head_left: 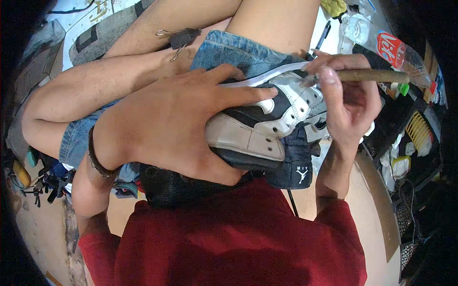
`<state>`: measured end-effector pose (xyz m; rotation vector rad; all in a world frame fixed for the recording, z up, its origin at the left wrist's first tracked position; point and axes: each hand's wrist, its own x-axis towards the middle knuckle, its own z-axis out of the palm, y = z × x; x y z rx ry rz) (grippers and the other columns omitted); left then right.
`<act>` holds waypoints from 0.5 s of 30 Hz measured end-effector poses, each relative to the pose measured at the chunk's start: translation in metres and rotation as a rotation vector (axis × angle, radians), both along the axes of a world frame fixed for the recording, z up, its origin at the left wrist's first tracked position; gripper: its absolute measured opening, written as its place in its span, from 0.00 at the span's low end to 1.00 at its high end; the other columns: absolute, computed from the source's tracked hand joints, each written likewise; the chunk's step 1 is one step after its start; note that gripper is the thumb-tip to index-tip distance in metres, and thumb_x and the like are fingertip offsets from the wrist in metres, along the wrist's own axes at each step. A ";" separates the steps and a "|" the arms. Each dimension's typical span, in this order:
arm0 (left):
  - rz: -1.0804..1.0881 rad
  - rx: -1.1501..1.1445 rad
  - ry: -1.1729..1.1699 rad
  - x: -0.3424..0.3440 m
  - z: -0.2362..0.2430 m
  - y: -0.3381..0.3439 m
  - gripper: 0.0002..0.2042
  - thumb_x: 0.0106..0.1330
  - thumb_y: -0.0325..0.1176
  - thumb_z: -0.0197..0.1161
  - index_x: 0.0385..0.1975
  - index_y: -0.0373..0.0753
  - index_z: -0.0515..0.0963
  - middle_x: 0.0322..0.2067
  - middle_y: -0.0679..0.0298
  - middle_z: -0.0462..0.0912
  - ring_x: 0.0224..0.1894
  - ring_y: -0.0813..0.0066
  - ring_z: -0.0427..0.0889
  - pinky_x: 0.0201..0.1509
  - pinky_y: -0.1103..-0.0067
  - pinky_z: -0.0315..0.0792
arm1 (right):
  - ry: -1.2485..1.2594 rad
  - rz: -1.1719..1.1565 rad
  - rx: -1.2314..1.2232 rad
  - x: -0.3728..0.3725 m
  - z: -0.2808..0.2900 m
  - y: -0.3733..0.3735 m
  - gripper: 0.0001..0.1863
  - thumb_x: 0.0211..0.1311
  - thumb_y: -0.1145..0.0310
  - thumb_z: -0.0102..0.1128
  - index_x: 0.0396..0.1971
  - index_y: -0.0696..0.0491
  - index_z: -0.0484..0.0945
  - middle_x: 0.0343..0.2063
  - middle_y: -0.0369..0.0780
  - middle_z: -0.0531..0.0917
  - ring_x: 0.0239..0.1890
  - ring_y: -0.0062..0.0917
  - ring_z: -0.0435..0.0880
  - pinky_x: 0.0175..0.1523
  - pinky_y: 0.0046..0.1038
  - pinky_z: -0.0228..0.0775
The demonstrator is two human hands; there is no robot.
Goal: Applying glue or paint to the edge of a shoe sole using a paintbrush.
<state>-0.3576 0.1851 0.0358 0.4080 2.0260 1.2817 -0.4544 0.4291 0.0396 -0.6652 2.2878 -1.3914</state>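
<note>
A black, white and grey high-top sneaker (245, 138) lies on its side across my lap. Its dark tongue (295, 155) hangs out on the near side, and no lace runs through its eyelets. My left hand (167, 124) grips the shoe from the left, fingers spread over its upper and thumb along the near edge. In my right hand (350, 95), a slim tool with a brown round handle (374, 76) is pinched between thumb and fingers. Its thin end is by the white panel at the eyelets; blur there hides what kind of tip it has.
A black binder clip (183, 38) rests by my leg. Beyond my right hand are a pen (324, 34) and a clear plastic bottle with a red label (389, 47) lying down. Dark crates with odds and ends (410, 143) line the right side; clutter (47, 176) lies at left.
</note>
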 end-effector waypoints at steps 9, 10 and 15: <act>0.019 0.002 -0.085 0.002 0.006 0.006 0.50 0.34 0.43 0.79 0.68 0.55 0.66 0.60 0.45 0.68 0.57 0.46 0.75 0.60 0.62 0.70 | 0.008 -0.054 0.101 0.005 0.000 0.001 0.08 0.60 0.76 0.68 0.34 0.62 0.78 0.30 0.37 0.82 0.31 0.16 0.82 0.38 0.18 0.74; 0.018 0.003 -0.084 0.003 0.005 0.006 0.50 0.34 0.43 0.79 0.68 0.55 0.66 0.60 0.45 0.68 0.57 0.46 0.75 0.60 0.62 0.70 | 0.036 -0.060 0.116 0.005 0.000 0.001 0.08 0.60 0.76 0.68 0.33 0.62 0.78 0.30 0.37 0.82 0.31 0.16 0.82 0.38 0.18 0.74; 0.056 -0.002 -0.045 0.005 0.006 0.008 0.50 0.34 0.45 0.78 0.67 0.56 0.66 0.60 0.46 0.68 0.56 0.46 0.75 0.59 0.61 0.70 | 0.021 -0.095 0.158 0.006 -0.003 0.001 0.09 0.59 0.74 0.69 0.34 0.62 0.78 0.29 0.37 0.83 0.31 0.17 0.83 0.39 0.18 0.75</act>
